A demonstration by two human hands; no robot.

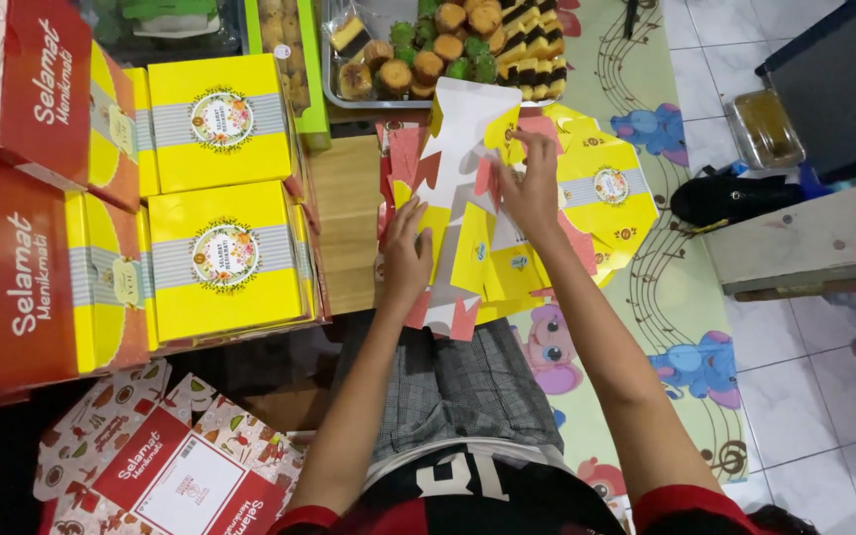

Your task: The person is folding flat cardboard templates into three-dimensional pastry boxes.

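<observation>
My left hand (405, 260) and my right hand (530, 188) both grip an unfolded cardboard box blank (460, 149), white inside with yellow and pink panels. The left hand holds its lower left flap, the right hand pinches a flap near its upper middle. The blank is partly raised over a pile of flat yellow box blanks (601, 193) lying on a patterned play mat (666, 297). My legs in checked shorts are below the hands.
Folded yellow boxes (220, 188) are stacked at the left beside red boxes (22, 248). A tray of assorted cakes (448, 45) stands at the top. Flat red box blanks (170, 466) lie bottom left. White tiled floor, a black bag (730, 198) and a low bench lie right.
</observation>
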